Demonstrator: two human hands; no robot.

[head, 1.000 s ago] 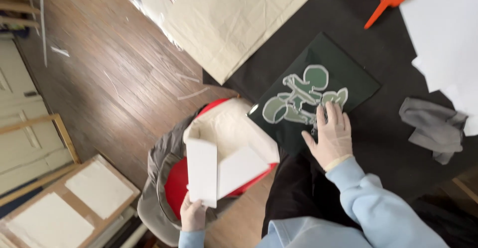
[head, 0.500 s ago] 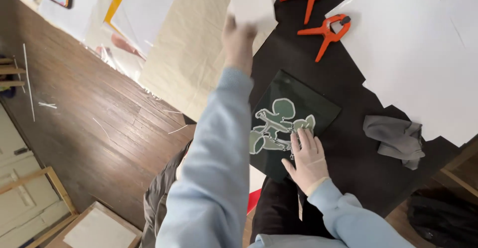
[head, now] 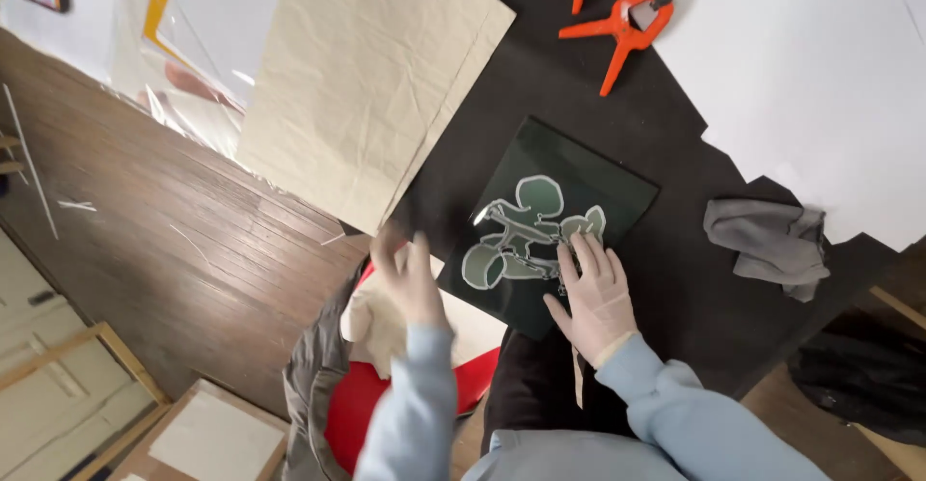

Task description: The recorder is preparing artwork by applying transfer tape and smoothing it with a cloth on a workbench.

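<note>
A dark green square plate (head: pixel 579 177) with a pale cut-out figure design lies on the black table cover (head: pixel 656 134). My right hand (head: pixel 593 293), in a pale glove, rests flat on the plate's near edge. My left hand (head: pixel 405 274), also gloved, hovers blurred in the air beside the table's edge, fingers apart and holding nothing. Below the left hand sits a red tub (head: pixel 352 413) with cream paper (head: pixel 386 322) in it.
Large cream paper sheets (head: pixel 371 76) lie on the table's left part. Two orange spring clamps (head: pixel 622 32) sit at the top, white sheets (head: pixel 820 76) at right, a grey rag (head: pixel 767 245) beside the plate. Wooden frames (head: pixel 183 433) stand on the dark floor.
My left hand carried a white sheet from the tub up over the table, let it go, and has come back down empty. My right hand stayed on the plate.
</note>
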